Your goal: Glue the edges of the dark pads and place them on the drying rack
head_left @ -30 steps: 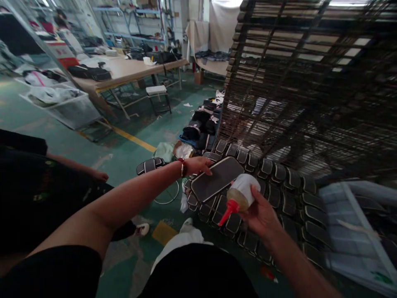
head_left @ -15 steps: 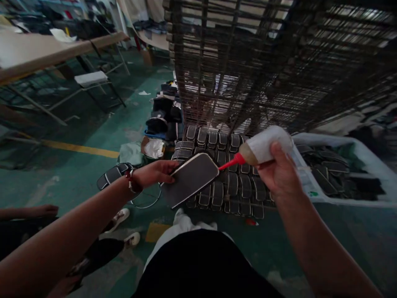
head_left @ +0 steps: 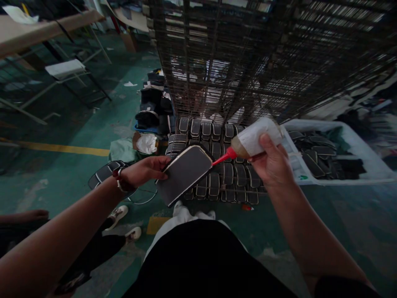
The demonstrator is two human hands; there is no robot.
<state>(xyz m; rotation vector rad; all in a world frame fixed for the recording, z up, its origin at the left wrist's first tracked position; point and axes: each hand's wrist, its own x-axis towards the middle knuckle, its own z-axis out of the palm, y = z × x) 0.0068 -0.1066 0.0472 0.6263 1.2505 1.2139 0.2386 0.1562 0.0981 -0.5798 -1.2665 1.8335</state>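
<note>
My left hand point(head_left: 149, 170) pinches the left edge of a dark grey panel point(head_left: 186, 174), thumb on top and fingers underneath. The panel has one rounded end and a pale rim, and it is held tilted. In my right hand point(head_left: 273, 161) is a squeeze bottle point(head_left: 256, 136), wrapped in white, with brownish contents showing near its neck. Its long red nozzle point(head_left: 225, 155) points down to the left, the tip at the panel's rounded right edge. Whether anything flows from the tip I cannot tell. Below lie rows of similar stacked dark pieces point(head_left: 214, 184).
A tall wire rack point(head_left: 217, 54) rises ahead. On the right stands a white bin point(head_left: 350, 181) of dark pieces. A round stool point(head_left: 102, 174) bearing pieces is at left, near another person's shoes point(head_left: 133, 235). Farther off are a table point(head_left: 62, 25) and a folding stool point(head_left: 65, 68).
My view has shifted a little to the right. Both hands keep their hold on panel and bottle, and the nozzle tip stays at the panel's edge.
</note>
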